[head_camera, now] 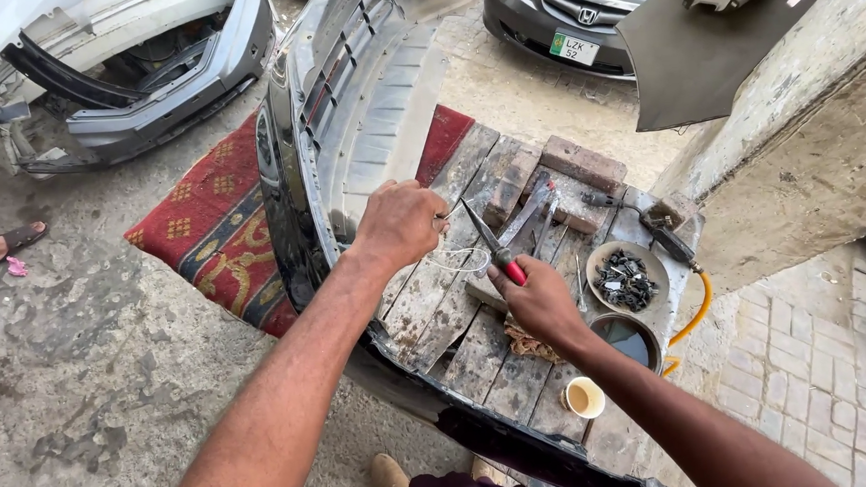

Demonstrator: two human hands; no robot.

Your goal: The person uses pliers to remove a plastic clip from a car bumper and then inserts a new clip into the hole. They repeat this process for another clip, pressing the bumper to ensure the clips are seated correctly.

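Left hand (402,222) closed on thin wire (459,262) beside black car bumper (344,98); right hand (540,302) gripping red-handled pliers (493,245) above wooden tabletop (457,312).

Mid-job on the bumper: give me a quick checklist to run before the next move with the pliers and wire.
1. Pliers held firmly in right hand: ok.
2. Left hand pinching the thin wire: ok.
3. Plier tip closed on the wire: cannot tell.
4. Bumper resting steadily on the wooden bench: ok.
5. Cup near the bench edge, safe from the elbow: not ok.
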